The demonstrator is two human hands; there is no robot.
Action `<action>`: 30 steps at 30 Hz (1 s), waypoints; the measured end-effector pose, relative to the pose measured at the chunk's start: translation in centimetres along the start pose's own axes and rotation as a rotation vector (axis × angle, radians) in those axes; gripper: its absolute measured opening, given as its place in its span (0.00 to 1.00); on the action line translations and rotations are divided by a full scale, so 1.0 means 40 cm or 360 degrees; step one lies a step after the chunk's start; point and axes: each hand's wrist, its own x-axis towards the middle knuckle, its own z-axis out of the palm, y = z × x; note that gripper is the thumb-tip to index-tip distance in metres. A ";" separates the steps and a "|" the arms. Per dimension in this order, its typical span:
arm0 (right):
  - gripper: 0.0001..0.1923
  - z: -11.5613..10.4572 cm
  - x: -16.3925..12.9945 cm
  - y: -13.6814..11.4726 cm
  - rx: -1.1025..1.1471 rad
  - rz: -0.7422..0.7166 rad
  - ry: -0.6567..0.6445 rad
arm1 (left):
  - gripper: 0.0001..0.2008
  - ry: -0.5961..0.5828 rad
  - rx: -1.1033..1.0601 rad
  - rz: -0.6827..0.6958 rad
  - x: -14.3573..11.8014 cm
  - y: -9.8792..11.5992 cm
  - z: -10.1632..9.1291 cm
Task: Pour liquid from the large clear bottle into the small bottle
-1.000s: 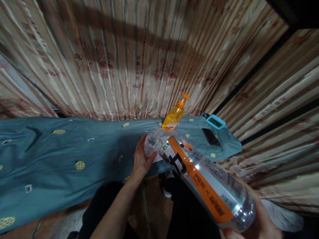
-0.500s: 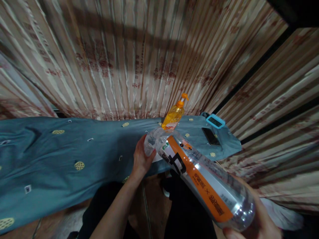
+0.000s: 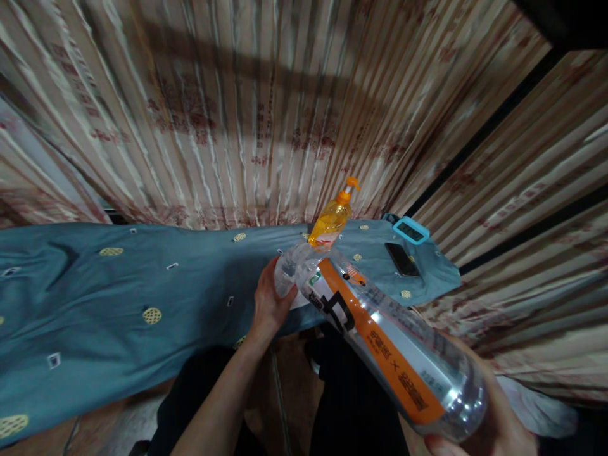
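Note:
My right hand (image 3: 494,418) grips the base of a large clear plastic bottle (image 3: 389,342) with an orange and white label. The bottle is tilted, its neck end pointing up and left, toward my left hand. In my left hand (image 3: 273,301) is a small clear container (image 3: 287,272), cup-like in shape, its fingers wrapped around it. The bottle's neck end overlaps the container in view, so I cannot tell whether they touch. Just behind them stands a pump bottle (image 3: 331,221) of yellow liquid with an orange pump top.
A dark phone (image 3: 401,259) and a blue-framed digital clock (image 3: 411,230) lie at the right end of the surface, which a blue-green patterned cloth (image 3: 199,285) covers. Patterned curtains (image 3: 213,126) hang behind and to the right. A dark bar (image 3: 484,136) slants along the right side.

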 end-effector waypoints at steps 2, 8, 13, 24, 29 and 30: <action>0.46 -0.009 -0.001 0.013 0.0010 -0.0054 -0.0039 | 0.34 -0.0001 0.0004 -0.0007 0.001 0.002 -0.001; 0.40 0.001 0.013 -0.011 0.0050 -0.0020 0.0024 | 0.34 0.0009 -0.0008 -0.0005 0.001 0.003 -0.001; 0.43 -0.003 0.015 -0.007 0.0014 -0.0070 0.0006 | 0.33 0.0014 -0.0018 0.0005 0.001 0.003 0.000; 0.45 -0.007 0.012 0.004 -0.0077 -0.0074 -0.0014 | 0.33 0.0000 0.0001 -0.0017 0.003 0.006 -0.003; 0.44 -0.005 0.007 0.003 -0.0095 -0.0067 0.0031 | 0.33 0.0004 0.0001 -0.0001 0.002 0.006 -0.001; 0.44 -0.002 0.004 0.003 -0.0074 -0.0023 0.0057 | 0.33 0.0008 0.0000 -0.0002 0.001 0.006 0.000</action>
